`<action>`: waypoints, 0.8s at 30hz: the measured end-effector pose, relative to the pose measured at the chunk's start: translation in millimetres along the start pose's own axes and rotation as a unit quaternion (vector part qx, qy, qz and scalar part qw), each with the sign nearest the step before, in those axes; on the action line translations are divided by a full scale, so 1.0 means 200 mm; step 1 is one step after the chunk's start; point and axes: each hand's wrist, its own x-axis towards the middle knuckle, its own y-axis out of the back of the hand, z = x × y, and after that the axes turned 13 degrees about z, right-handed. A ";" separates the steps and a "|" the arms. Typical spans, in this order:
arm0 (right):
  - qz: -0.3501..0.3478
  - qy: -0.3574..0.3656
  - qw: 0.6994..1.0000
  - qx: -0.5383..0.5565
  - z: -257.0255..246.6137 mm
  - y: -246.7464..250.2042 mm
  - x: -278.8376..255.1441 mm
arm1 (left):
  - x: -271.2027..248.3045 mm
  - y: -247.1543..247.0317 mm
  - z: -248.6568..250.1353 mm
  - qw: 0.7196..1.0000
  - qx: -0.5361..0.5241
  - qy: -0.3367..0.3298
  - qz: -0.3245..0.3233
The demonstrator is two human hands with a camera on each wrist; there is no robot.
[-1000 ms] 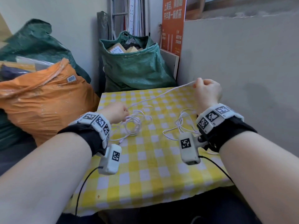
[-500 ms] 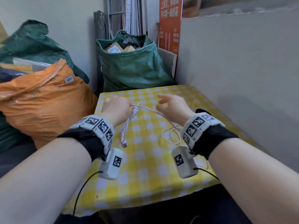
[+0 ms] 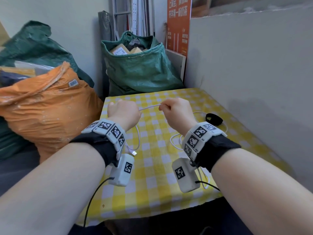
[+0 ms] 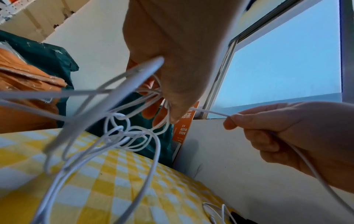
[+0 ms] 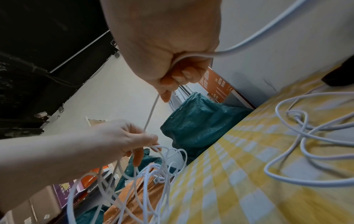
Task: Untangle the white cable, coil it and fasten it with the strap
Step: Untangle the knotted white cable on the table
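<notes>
The left hand [image 3: 124, 111] is closed round a bunch of loops of the cable [image 3: 149, 106], which hang under its fingers above the worktop [image 3: 152, 175]; the right hand [image 3: 176, 110] pinches a single strand just beside it, so only a short, nearly taut run spans the two. Half a second ago the right hand was open and reaching in toward the left; a second ago it was far out to the right with a long stretch drawn tight. It has come back and taken a fresh hold close to the bundle, which reads as one more turn about to be laid onto the coil. The coiling looks partly done: slack cable lies in loose loops on the worktop by the right wrist, the plug [image 3: 133, 152] dangles below the left wrist, and the strap [image 3: 213, 119] sits unused near the right edge.
</notes>
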 end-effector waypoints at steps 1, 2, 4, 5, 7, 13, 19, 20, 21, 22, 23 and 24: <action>0.007 -0.008 1.000 0.002 0.01 0.00 0.00 | 0.00 0.00 -0.01 1.000 0.000 -0.006 0.007; 0.012 -0.014 1.000 0.000 0.01 0.00 0.00 | 0.00 0.00 -0.01 1.000 -0.005 -0.014 0.018; 0.022 -0.031 0.999 -0.004 0.03 0.01 0.00 | -0.01 -0.01 -0.03 0.998 -0.015 -0.033 0.049; 0.031 -0.046 0.998 -0.003 0.04 0.01 0.01 | -0.02 -0.02 -0.05 0.996 -0.023 -0.046 0.072; 0.049 -0.077 0.996 0.002 0.08 0.02 0.03 | -0.03 -0.05 -0.10 0.990 -0.065 -0.072 0.106; 0.046 -0.111 0.992 -0.035 0.15 0.04 0.04 | -0.08 -0.06 -0.14 0.945 -0.307 -0.107 0.020; 0.043 -0.178 0.981 -0.058 0.21 0.07 0.06 | -0.09 -0.05 -0.18 0.949 -0.288 -0.119 0.044; 0.047 -0.184 0.980 -0.061 0.22 0.08 0.06 | -0.09 -0.07 -0.21 0.953 -0.272 -0.118 0.061; 0.048 -0.191 0.978 -0.063 0.23 0.08 0.06 | -0.08 -0.08 -0.23 0.956 -0.254 -0.121 0.076; 0.049 -0.197 0.977 -0.063 0.24 0.08 0.06 | -0.08 -0.09 -0.25 0.962 -0.228 -0.128 0.083; 0.047 -0.202 0.976 -0.064 0.24 0.08 0.06 | -0.08 -0.10 -0.27 0.968 -0.198 -0.132 0.081; 0.045 -0.203 0.976 -0.066 0.24 0.08 0.06 | -0.09 -0.10 -0.27 0.976 -0.166 -0.125 0.071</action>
